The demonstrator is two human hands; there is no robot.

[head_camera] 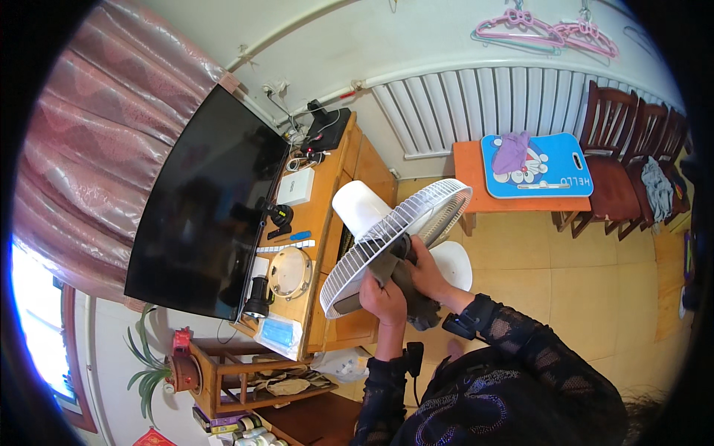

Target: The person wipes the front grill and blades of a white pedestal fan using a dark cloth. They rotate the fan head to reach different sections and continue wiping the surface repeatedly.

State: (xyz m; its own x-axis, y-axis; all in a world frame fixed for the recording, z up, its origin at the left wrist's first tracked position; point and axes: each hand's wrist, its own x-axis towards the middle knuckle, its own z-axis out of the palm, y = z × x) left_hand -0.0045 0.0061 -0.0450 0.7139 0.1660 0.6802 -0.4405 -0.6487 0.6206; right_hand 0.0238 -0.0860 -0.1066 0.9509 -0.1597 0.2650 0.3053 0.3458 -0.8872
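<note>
A white electric fan (361,209) stands in front of me, its wire grille (348,273) tilted and its grey blades (349,304) showing inside. With thumb and fingers my left hand (383,298) pinches a dark grey cloth (421,312) near the middle of the fan. My right hand (429,273) grips the same cloth close to the fan's hub (399,245). The loose end of the cloth hangs below both hands. My fingers and the cloth hide part of the blades. The fan's round white base (453,266) shows on the floor behind my right hand.
Left of the fan, a wooden desk (329,223) bears a television (206,206), a tambourine (290,273), a black flashlight (257,298) and packaged blue masks (277,333). An orange bench (468,167) carries a blue cartoon board (558,161). Wooden chairs (608,178) line the radiator (474,106).
</note>
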